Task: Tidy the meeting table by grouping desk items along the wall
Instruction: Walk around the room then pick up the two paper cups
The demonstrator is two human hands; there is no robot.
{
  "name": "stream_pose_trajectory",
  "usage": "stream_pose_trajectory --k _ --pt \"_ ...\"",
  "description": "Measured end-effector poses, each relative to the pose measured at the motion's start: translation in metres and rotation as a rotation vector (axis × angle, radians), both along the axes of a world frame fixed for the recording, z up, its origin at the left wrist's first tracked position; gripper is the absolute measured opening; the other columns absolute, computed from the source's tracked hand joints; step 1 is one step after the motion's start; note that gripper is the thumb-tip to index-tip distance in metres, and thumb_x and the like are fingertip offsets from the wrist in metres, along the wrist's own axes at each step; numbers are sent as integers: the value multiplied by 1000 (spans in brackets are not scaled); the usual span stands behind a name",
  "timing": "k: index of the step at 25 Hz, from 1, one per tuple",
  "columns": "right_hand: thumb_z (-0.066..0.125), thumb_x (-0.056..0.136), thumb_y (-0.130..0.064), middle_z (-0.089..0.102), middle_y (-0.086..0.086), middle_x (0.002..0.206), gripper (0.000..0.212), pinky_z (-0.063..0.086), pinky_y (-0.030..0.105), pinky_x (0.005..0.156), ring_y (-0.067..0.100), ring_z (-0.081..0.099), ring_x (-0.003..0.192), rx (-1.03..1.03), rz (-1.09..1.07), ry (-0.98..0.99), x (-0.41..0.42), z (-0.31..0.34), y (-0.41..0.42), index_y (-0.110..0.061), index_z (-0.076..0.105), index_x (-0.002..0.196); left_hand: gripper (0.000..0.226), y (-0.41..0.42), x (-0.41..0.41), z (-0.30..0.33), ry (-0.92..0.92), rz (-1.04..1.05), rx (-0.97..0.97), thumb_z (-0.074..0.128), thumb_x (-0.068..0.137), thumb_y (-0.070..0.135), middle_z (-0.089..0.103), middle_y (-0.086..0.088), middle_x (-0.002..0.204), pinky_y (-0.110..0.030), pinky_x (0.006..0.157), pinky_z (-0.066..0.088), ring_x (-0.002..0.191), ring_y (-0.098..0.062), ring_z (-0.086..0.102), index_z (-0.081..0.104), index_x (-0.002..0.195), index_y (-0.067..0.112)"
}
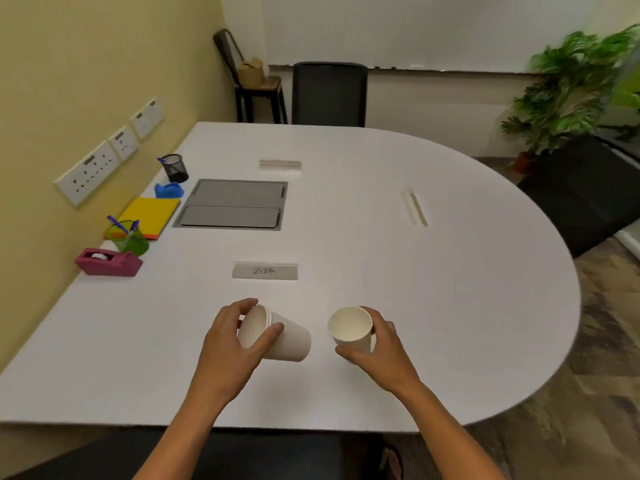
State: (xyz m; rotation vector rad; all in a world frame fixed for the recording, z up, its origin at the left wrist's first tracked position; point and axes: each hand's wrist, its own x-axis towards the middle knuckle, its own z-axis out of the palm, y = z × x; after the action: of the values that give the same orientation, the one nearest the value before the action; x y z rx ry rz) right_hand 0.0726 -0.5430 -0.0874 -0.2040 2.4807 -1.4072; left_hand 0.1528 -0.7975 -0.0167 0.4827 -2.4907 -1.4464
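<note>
At the table's near edge, left hand (231, 336) grips the tilted cup stack (277, 337), right hand (375, 344) grips a single cup (350, 329), likely for nesting before moving wallward.

Two white paper cups near table's (415, 306) near edge: left cup (287, 341) tipped on its side, mouth facing left, stacked rims showing; right cup (351, 329) roughly upright, empty; along the wall edge: pink tape dispenser (109, 261), green pen cup (130, 239), yellow notebook (150, 216), blue dispenser (169, 190), black mesh pen holder (175, 168).
</note>
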Motion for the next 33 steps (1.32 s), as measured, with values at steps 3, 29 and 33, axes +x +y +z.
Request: stream_pose_trajectory --k 3,29,33 --pt "85 70 -44 52 -9 130 83 43 21 86 11 52 115 -43 79 -9 -58 -29 1 -42 34 136 53 23 0 -13 -56 122 -27 75 78 45 52 22 120 -35 87 53 107 -5 55 52 125 36" --pt "79 81 -31 36 7 150 105 46 45 100 33 45 130 266 488 66 -218 -153 -65 -30 8 158 73 136 -9 -44 -268 452 -145 85 69 39 45 16 126 -36 95 48 114 -9 48 48 131 37" --pt "75 78 -53 25 8 159 110 38 46 110 31 35 137 302 271 290 -185 -131 -43 -26 4 159 73 139 -3 -38 -238 461 -106 84 69 42 43 18 127 -37 96 50 114 -8 48 47 132 38"
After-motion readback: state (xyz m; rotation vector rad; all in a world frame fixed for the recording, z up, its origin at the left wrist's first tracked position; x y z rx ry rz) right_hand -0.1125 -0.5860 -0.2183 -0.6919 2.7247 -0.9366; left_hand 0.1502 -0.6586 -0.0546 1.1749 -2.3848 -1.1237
